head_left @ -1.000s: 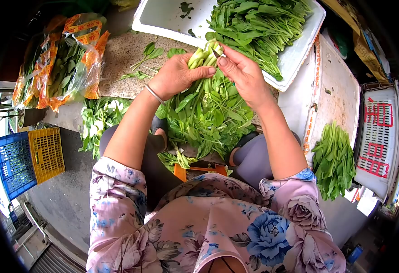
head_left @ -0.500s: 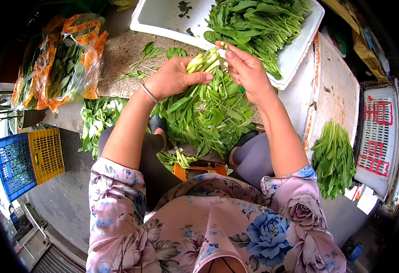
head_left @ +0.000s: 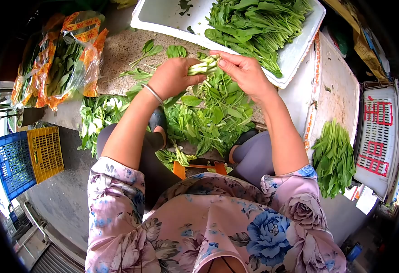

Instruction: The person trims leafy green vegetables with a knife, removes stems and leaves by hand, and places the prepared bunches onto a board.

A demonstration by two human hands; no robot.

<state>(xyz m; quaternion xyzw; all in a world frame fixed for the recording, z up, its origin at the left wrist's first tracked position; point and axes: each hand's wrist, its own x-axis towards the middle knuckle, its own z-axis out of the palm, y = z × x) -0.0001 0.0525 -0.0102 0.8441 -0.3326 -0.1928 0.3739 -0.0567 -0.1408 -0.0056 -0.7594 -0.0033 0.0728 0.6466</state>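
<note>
My left hand (head_left: 175,77) is wrapped round a bunch of leafy greens, whose pale stems (head_left: 202,67) stick out to the right of my fist. At the cut ends of these stems, the thumb and forefinger of my right hand (head_left: 245,75) are pinched together. Whether they grip one stem or several is hard to see. Below both hands lies a loose heap of leafy greens (head_left: 213,120), spread between my feet. Most of the leaves of the held bunch are hidden behind my left hand and wrist.
A white foam box (head_left: 163,22) with stacked greens (head_left: 258,27) stands ahead. Bagged greens (head_left: 63,68) lie at the left, above a blue and yellow crate (head_left: 45,154). At the right, a bunch of greens (head_left: 333,159) rests against a pale board (head_left: 333,91) beside a white basket (head_left: 374,136).
My left hand has turned, so the stems point more to the right than up. My right hand has lowered slightly, its fingertips now against the stem ends.
</note>
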